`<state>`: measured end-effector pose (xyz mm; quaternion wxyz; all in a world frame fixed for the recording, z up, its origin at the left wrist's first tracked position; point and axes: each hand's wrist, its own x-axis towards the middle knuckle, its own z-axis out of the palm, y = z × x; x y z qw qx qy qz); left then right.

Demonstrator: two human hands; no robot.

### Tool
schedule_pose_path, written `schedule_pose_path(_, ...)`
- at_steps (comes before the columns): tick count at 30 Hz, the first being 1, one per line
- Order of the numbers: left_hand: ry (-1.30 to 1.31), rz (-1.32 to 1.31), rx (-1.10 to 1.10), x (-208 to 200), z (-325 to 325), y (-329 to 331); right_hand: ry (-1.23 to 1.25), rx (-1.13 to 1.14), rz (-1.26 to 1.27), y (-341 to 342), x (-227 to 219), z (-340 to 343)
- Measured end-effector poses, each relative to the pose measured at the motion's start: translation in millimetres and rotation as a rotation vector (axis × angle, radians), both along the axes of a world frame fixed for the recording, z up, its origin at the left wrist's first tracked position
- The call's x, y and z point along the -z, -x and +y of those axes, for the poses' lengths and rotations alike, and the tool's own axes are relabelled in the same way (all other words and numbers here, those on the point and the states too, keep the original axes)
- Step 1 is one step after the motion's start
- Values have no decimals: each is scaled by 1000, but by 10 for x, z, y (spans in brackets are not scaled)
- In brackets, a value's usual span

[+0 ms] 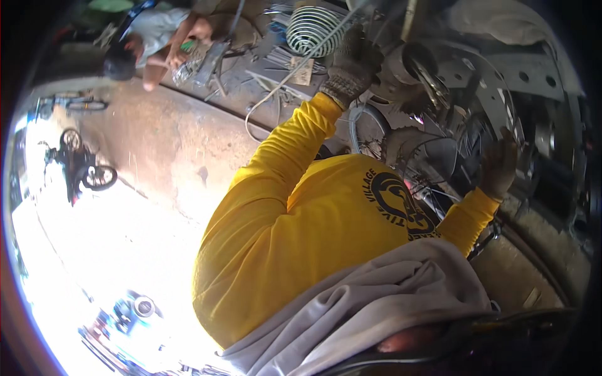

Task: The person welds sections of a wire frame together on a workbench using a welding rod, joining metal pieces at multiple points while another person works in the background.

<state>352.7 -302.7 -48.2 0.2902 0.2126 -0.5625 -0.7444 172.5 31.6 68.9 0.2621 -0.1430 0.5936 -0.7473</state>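
My left hand (352, 67), in a dark knitted work glove, reaches far forward with its fingers curled; what they close on, if anything, is too dark to make out. A long thin metal rod (285, 80) with a bent lower end runs just beside it. Left of that hand lies a pale green spiral of wire (313, 31). My right hand (500, 164), also gloved, is over at the right with its fingers stretched out, near a thin curved cable (511, 100). Between both hands are a round metal housing (401, 66) and a ring of pale hose or wire (367, 125).
At the upper left another person (160, 34) crouches over metal pieces. Loose rods (285, 59) and a cardboard piece (301, 71) lie on the ground ahead. A perforated metal beam (508, 76) stands at the right. A motorcycle (78, 163) is parked at the far left, in bright light.
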Motion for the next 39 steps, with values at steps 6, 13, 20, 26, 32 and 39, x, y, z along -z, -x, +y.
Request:
schedule_pose_path(6,-1,-327,-31,-275,96,-1411,108,-254,-85,-231,-127,-487)
schedule_pose_path(13,-211,-390,-293,223,846,-3033,82,-558,-224,-295,209,-879)
schedule_pose_path(20,-454,-832,-509,692,1830,-4005,-75,-704,-1,-1084,343,-1183)
schedule_pose_path(26,-655,-904,-170,1807,2454,-5083,-258,-827,120,-1608,759,-1417)
schedule_pose_path(32,-485,-928,-36,2873,3189,-6285,-303,-843,126,-2439,895,-1901)
schedule_pose_path(39,-1018,-647,-467,3099,3543,-6870,-425,-1150,218,-3881,1391,-2543)
